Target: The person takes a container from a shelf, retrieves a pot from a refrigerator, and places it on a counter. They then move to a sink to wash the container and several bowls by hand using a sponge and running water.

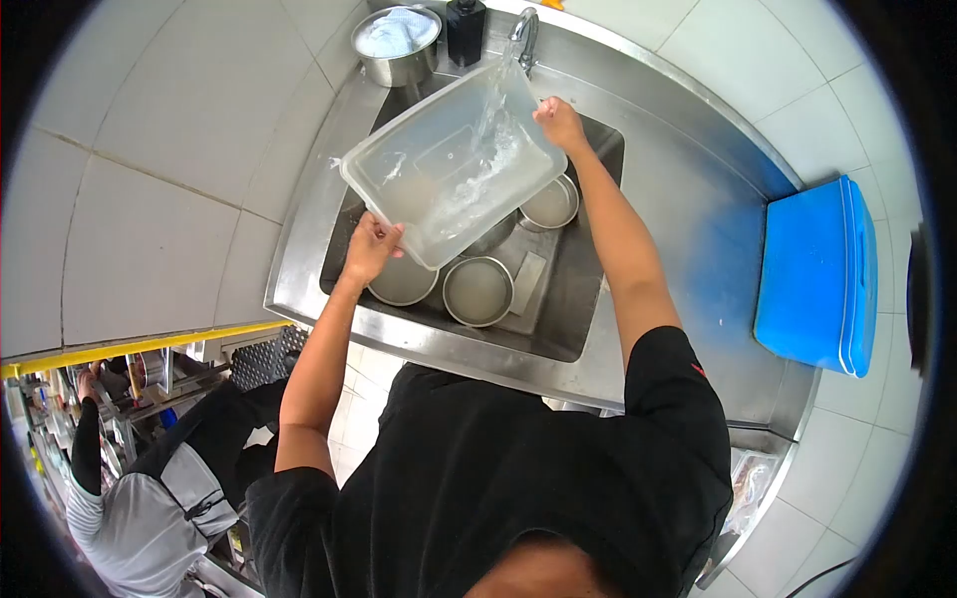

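Note:
A clear plastic tub is held tilted over the steel sink, under the running tap. Water splashes across its inside. My left hand grips the tub's near left rim, fingers wrapped over the edge. On the far right side, my right hand is closed on the rim. Below the tub, in the sink, stand several round metal pans: one pan at the front, another pan near my left hand, and a third pan under my right forearm. The tub partly hides the sink.
At the back left are a metal pot with a pale cloth in it and a black bottle. A blue cooler box stands on the counter at the right. Another person works at shelves behind, lower left.

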The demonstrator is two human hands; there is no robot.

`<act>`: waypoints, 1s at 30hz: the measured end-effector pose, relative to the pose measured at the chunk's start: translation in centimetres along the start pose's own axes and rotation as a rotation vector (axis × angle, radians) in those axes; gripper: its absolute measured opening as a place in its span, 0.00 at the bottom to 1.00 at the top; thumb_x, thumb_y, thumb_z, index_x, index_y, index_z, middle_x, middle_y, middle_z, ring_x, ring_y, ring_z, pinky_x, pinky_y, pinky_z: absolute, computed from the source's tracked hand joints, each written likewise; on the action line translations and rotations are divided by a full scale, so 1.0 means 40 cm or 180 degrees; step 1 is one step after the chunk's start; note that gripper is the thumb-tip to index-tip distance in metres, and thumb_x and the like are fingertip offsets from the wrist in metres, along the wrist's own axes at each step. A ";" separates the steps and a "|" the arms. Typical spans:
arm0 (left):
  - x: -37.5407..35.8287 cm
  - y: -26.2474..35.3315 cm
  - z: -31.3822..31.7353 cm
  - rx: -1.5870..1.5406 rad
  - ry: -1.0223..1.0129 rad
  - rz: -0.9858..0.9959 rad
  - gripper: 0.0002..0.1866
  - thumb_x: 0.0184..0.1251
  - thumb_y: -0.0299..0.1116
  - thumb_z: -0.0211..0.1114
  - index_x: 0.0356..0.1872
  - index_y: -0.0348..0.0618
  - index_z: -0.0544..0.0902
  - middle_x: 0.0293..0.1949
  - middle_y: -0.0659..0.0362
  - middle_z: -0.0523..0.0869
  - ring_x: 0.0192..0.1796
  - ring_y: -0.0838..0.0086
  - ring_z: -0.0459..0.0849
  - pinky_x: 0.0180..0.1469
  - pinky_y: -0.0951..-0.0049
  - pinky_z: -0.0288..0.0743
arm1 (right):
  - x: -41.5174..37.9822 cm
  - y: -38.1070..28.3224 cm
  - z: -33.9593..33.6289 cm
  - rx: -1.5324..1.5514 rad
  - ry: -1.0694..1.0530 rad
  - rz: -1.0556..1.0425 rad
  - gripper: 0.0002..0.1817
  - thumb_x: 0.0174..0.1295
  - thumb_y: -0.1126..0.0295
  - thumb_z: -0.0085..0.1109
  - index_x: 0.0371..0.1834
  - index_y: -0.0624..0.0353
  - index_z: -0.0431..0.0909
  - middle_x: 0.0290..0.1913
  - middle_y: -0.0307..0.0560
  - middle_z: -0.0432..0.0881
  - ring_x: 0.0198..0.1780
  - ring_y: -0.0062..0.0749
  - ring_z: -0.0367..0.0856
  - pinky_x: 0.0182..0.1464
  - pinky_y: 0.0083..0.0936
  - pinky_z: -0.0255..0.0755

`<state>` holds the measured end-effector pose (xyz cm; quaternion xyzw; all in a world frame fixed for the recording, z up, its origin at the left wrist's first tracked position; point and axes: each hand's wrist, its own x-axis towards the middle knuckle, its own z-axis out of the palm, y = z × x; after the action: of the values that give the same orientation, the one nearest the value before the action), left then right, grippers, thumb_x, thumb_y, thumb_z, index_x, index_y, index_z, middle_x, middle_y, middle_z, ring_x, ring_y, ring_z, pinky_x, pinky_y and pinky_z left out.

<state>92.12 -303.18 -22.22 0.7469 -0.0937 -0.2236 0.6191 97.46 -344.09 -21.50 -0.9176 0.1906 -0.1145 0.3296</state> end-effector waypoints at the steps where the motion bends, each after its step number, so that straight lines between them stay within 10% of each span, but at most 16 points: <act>1: 0.003 -0.017 0.012 -0.0003 -0.0007 -0.0006 0.13 0.64 0.28 0.61 0.43 0.32 0.70 0.32 0.56 0.80 0.29 0.77 0.82 0.28 0.80 0.79 | 0.012 -0.001 -0.006 -0.0051 0.0093 -0.0045 0.12 0.52 0.61 0.60 0.28 0.60 0.75 0.30 0.54 0.80 0.37 0.49 0.80 0.41 0.38 0.72; 17: 0.091 -0.151 0.179 -0.1215 -0.0680 -0.1934 0.18 0.69 0.25 0.46 0.57 0.28 0.63 0.49 0.43 0.78 0.46 0.60 0.83 0.41 0.70 0.85 | 0.084 -0.085 -0.048 0.0107 0.0040 -0.0192 0.16 0.49 0.58 0.66 0.28 0.58 0.74 0.29 0.45 0.79 0.35 0.39 0.79 0.40 0.34 0.70; 30: 0.044 -0.087 0.157 -0.1048 0.0451 -0.0638 0.17 0.64 0.20 0.52 0.52 0.25 0.63 0.46 0.46 0.74 0.43 0.63 0.81 0.37 0.70 0.87 | 0.097 -0.010 0.017 0.0916 0.0408 0.0025 0.10 0.52 0.64 0.64 0.30 0.58 0.75 0.27 0.39 0.78 0.32 0.27 0.73 0.38 0.25 0.69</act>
<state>90.38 -308.73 -26.79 0.6551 0.0626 -0.2433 0.7126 101.30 -345.07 -21.44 -0.8509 0.1964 -0.1977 0.4453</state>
